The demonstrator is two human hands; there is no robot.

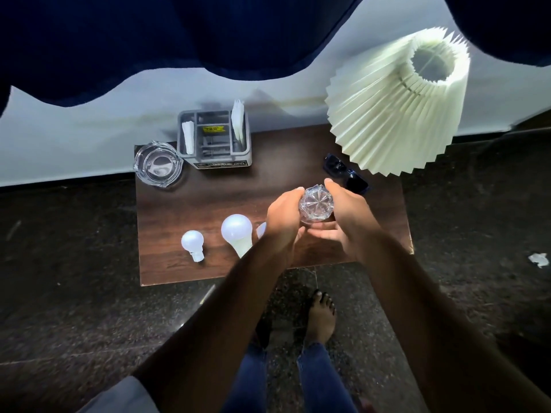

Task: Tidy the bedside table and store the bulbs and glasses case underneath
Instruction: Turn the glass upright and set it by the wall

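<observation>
On the dark wood table (208, 204), both my hands, left (283, 216) and right (346, 216), cup a cut-glass piece (316, 205), while the bulbs (237, 234) lie at nine o'clock, nearest my left, bases toward me.

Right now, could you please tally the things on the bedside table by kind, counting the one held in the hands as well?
White bulbs: 3, the third mostly hidden by the left hand
Clear glass pieces: 2, ashtray and faceted glass held with the right hand
Grey organiser: 1
Dark sunglasses: 1
Pleated lamp: 1
Total: 8
</observation>
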